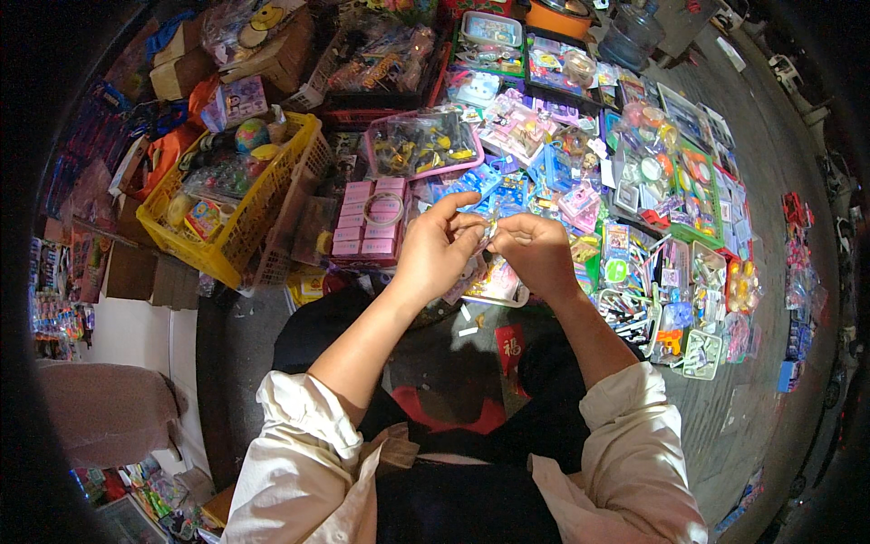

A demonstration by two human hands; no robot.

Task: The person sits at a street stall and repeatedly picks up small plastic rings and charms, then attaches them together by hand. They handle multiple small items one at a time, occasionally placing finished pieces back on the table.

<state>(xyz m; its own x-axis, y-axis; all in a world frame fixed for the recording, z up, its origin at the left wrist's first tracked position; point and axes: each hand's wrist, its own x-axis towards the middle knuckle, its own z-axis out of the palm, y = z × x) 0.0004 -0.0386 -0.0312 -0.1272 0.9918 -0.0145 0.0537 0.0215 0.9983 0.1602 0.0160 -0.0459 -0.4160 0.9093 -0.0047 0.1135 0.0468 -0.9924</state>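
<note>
My left hand (pixel 442 245) and my right hand (pixel 533 251) meet in front of me, fingertips almost touching. Between them they pinch a small clear plastic packet (pixel 491 228) with a yellowish bit in it; what it contains is too small to tell. Just beyond the hands lie blue packaged items (pixel 499 187) in a heap. Left of my left hand sits a block of pink boxes (pixel 360 231), with a roll of clear tape (pixel 383 208) on top. Below my fingers is a pale tray (pixel 499 289) of printed packets, partly hidden by the hands.
A yellow plastic basket (pixel 265 183) full of toys stands at the left. Behind the pink boxes is a pink-rimmed tray (pixel 425 143). On the right are a tray of pens (pixel 629 316) and a green basket (pixel 700 194). A red paper envelope (pixel 510 347) lies on the ground below.
</note>
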